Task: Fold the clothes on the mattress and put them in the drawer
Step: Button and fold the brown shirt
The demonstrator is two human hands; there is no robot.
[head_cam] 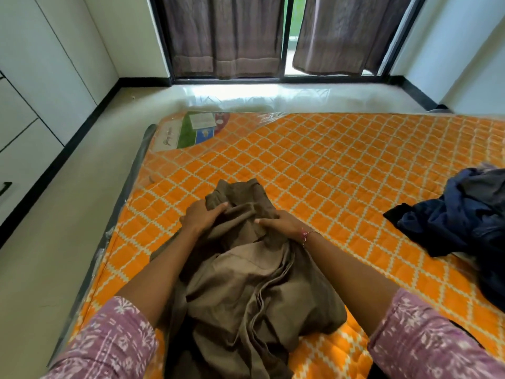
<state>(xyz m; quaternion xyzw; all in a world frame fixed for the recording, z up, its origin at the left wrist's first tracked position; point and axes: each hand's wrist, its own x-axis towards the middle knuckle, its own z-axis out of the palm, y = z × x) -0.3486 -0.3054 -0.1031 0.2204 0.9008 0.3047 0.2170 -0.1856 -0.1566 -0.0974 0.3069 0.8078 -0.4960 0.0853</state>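
Note:
A crumpled brown garment (246, 283) lies in front of me on the orange patterned mattress (341, 165). My left hand (200, 216) grips the cloth at its far end, thumb on top and fingers tucked into the fabric. My right hand (281, 221) holds the same end just to the right, thumb pressed on the cloth and fingers curled round a fold. A heap of dark blue clothes (461, 214) sits at the mattress's right edge. No open drawer shows in this view.
White cabinet fronts with a dark handle (5, 187) line the left wall. A strip of pale floor (68, 214) runs between them and the mattress. Brown curtains (224, 36) hang over the window at the back.

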